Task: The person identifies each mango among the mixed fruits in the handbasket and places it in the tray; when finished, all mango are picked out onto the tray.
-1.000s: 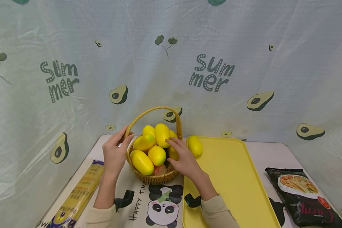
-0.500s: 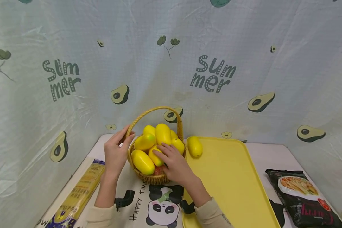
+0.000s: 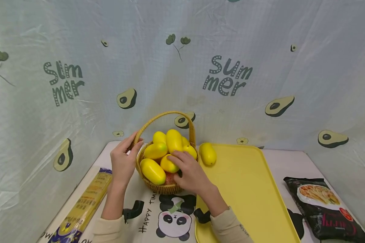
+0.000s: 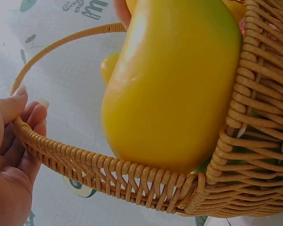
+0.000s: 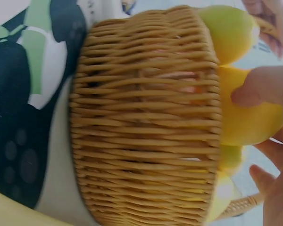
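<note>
A wicker basket (image 3: 162, 189) heaped with yellow mangoes stands left of the yellow tray. My left hand (image 3: 123, 163) holds the left side of its arched handle (image 4: 66, 149), fingers and thumb around it. My right hand (image 3: 194, 173) reaches over the front right rim and holds a mango (image 3: 168, 164) near the front of the pile. In the right wrist view, the thumb presses on this mango (image 5: 247, 120) and the other fingers are partly hidden behind it. Beside it lies another mango (image 3: 153, 171); a reddish fruit (image 3: 170, 179) shows below, mostly covered.
On the yellow tray (image 3: 243, 192), one mango (image 3: 208, 154) lies at the back left corner. A black food packet (image 3: 325, 212) is at the far right. Along the left edge lies a long yellow packet (image 3: 86, 206). A printed curtain (image 3: 158, 67) rises behind the table.
My right hand has moved from the basket's right side to the front mango and taken hold of it. A mango now shows uncovered at the right rim. My left hand stays on the handle.
</note>
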A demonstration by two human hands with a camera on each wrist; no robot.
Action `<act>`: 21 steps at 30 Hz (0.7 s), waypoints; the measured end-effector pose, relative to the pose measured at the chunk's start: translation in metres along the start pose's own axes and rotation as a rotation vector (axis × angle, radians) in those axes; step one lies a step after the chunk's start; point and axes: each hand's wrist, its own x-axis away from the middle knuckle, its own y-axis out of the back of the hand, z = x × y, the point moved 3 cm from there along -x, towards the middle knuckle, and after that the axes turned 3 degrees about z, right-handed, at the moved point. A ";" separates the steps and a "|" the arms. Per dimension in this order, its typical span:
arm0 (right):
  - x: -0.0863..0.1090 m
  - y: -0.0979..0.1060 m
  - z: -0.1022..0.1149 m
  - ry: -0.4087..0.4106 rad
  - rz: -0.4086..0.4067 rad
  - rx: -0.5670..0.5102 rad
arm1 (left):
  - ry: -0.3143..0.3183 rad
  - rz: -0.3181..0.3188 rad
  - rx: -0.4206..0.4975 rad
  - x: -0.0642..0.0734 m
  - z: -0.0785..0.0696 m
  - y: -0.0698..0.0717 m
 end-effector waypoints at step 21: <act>0.009 0.068 -0.031 -0.260 -0.131 -0.370 | -0.019 -0.009 -0.021 0.000 0.002 0.000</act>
